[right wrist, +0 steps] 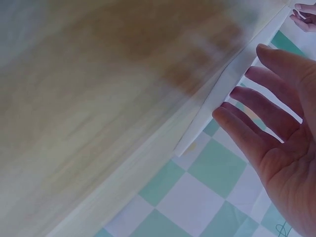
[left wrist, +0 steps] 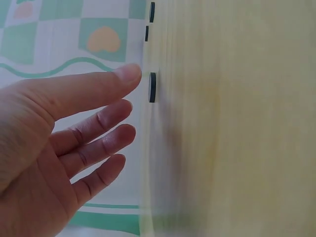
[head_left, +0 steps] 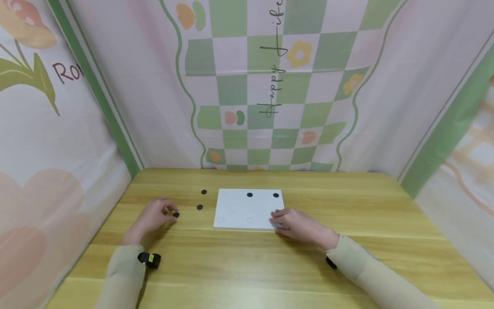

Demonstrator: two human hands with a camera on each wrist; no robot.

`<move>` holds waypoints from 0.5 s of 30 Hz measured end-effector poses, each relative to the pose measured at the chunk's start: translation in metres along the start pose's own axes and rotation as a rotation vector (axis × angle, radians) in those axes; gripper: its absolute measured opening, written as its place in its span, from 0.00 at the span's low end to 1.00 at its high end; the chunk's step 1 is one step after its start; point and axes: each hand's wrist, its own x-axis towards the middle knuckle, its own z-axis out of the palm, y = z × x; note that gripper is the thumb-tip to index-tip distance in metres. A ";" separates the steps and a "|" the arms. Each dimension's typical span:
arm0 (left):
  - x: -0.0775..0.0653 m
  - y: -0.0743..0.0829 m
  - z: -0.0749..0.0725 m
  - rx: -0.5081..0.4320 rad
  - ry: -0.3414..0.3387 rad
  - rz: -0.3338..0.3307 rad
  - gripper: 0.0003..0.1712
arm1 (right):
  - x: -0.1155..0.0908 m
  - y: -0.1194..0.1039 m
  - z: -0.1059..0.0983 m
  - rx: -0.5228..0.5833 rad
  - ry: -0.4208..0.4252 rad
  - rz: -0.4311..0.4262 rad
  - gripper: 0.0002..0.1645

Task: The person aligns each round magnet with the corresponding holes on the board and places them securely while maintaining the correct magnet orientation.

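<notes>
My left hand is low over the table's left side, thumb and fingers apart. A small black disc lies by its fingertips; in the left wrist view this disc stands just beyond the thumb tip, with a gap between. A white rectangular board lies at the middle of the table. My right hand is at the board's front right corner, its fingertips overlapping the corner. In the right wrist view its fingers are loosely bent beside the board's edge. That corner of the board is hidden under the hand.
Two black discs sit on the board, one back middle and one back right. Faint round marks show elsewhere on it. Between board and left hand lie two more discs, one farther back, one nearer. Patterned curtains surround the wooden table.
</notes>
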 end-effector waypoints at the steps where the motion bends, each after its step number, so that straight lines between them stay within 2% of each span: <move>1: 0.000 -0.001 0.000 -0.006 -0.003 -0.005 0.12 | 0.000 0.000 0.000 -0.001 -0.001 0.001 0.16; 8: 0.004 -0.008 -0.001 -0.034 -0.036 -0.036 0.11 | 0.000 0.000 0.000 -0.006 0.001 0.005 0.16; 15: 0.006 -0.013 0.000 -0.049 -0.047 -0.020 0.10 | 0.000 -0.001 0.000 -0.005 0.005 0.007 0.16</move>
